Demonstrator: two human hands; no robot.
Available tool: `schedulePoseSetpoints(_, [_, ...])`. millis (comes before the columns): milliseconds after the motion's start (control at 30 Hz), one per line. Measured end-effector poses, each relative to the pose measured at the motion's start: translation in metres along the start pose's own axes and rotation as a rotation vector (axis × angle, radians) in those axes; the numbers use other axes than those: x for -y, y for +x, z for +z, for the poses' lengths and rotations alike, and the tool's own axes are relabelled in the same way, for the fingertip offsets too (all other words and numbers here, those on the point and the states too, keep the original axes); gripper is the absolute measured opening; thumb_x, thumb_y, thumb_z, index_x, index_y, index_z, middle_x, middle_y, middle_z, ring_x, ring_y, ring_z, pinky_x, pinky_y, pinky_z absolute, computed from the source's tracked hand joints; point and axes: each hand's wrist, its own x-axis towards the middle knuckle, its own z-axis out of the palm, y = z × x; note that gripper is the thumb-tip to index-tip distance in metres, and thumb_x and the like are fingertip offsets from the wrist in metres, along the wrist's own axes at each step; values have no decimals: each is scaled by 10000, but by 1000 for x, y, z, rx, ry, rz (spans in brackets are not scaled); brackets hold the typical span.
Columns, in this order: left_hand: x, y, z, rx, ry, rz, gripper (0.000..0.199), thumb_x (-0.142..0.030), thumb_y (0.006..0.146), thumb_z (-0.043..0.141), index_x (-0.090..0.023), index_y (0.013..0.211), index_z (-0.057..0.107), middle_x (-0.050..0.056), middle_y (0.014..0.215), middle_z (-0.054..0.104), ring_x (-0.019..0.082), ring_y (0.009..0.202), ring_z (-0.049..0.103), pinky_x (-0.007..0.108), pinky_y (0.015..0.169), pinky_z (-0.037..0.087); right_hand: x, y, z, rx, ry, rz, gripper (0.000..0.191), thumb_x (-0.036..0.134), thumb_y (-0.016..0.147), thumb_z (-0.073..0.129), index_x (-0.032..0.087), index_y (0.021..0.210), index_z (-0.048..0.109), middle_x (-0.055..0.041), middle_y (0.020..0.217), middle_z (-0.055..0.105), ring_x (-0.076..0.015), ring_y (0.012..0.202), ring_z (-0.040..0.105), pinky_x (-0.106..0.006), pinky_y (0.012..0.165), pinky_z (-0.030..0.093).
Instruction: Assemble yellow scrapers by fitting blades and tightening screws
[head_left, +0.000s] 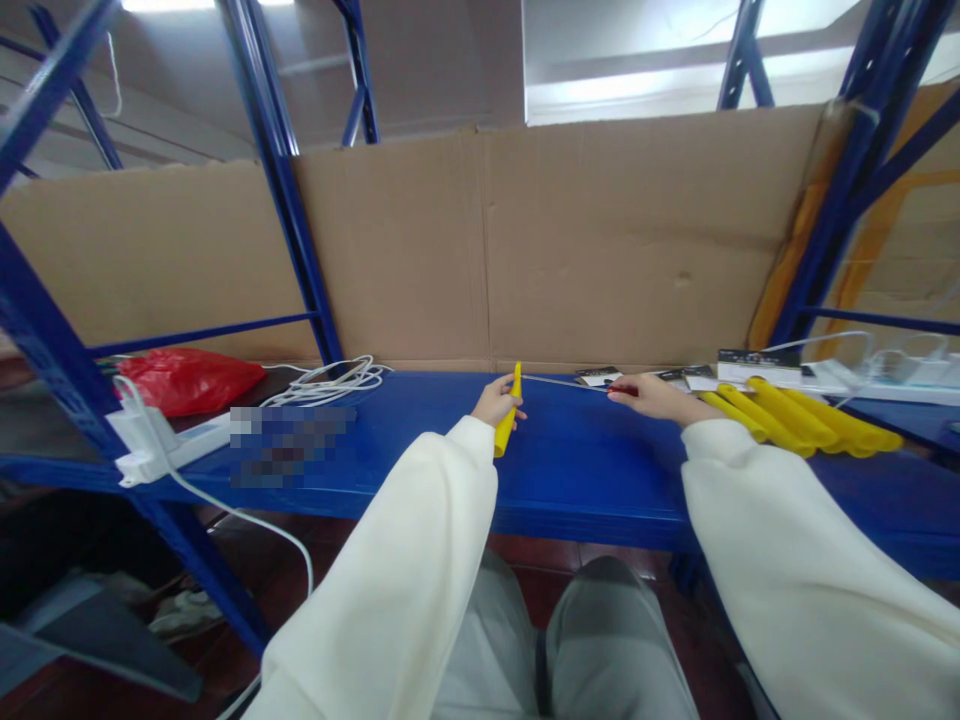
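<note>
My left hand [495,400], above the blue shelf top, is closed around a yellow tube-like piece [505,437] that stands tilted, its narrow tip pointing up. To the right, my right hand [645,395] grips the reddish end of a thin, straight rod-like tool [566,382]. Its shaft runs left toward the top of the yellow piece; whether the two touch I cannot tell. Several more yellow tubes [802,420] lie side by side beyond my right wrist.
Small black-and-white cards or boxes [757,366] lie along the back right. At left are a red plastic bag [191,380], a coiled white cable [337,378] and a white power strip [187,445]. Cardboard [600,240] walls the back between blue posts [281,190].
</note>
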Motion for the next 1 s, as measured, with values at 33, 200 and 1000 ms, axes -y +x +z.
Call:
schedulePoseSetpoints(33, [0,1,-1,2,1,2,748,18,777,507,-201,1481,379,163,1345,518,63,487,608,197,374,421,1,0,0,8,-5,12,270,368,868,515,187,872,716,-93,882,757,-243,778,686,-335,741,519])
schedulePoseSetpoints(200, [2,3,-4,14,-32,-19,746,10,775,534,-223,1471,400,142,1278,567,85,528,639,190,393,432,3,-2,0,-6,-9,19,266,370,871,516,192,884,713,-92,900,759,-243,796,688,-331,748,517])
schedulePoseSetpoints(1000, [0,-2,-3,6,5,-16,759,13,789,518,-229,1492,368,163,1358,536,68,498,609,190,379,407,5,-2,5,-90,-137,7,193,316,872,537,203,956,667,-121,1003,742,-270,915,689,-341,784,501])
